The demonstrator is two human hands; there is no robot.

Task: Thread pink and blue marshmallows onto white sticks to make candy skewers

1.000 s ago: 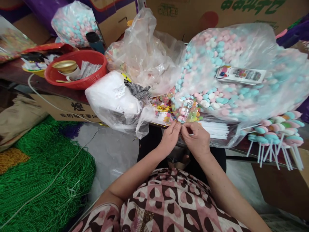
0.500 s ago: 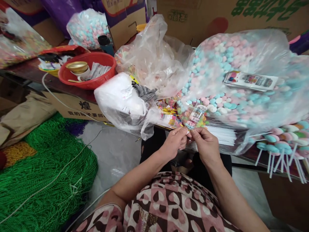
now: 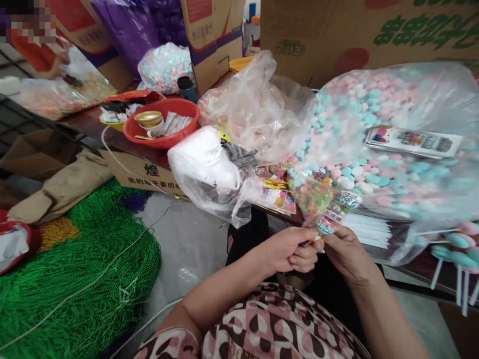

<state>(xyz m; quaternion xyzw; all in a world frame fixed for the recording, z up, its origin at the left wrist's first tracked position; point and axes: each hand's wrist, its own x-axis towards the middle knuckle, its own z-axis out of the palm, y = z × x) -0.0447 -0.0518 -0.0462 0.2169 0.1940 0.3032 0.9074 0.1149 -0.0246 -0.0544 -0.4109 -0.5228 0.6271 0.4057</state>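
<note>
A small clear bag of colourful candy (image 3: 313, 197) lies against the table edge, its gathered neck toward me. My left hand (image 3: 292, 251) is closed, thumb and fingers pinching at this neck. Beside it my right hand (image 3: 348, 254) also pinches there, the two hands almost touching. A printed label (image 3: 336, 213) with a barcode hangs at the neck, above the right fingers. What lies between the fingertips is partly hidden. Just left of the candy bag are gold twist ties (image 3: 276, 183) and printed cards (image 3: 282, 200).
A big bag of pastel candies (image 3: 359, 107) bears a stack of cards (image 3: 411, 141). White sticks (image 3: 368, 230) and marshmallow lollipops (image 3: 458, 252) lie at right. Left are a white plastic bag (image 3: 204, 159), a red basket (image 3: 129, 130) and green cords (image 3: 93, 264). Another person (image 3: 35, 52) sits far left.
The view has shifted left. Both hands have drawn the candy bag's neck nearer to me and to the right, and its label now tilts to the right.
</note>
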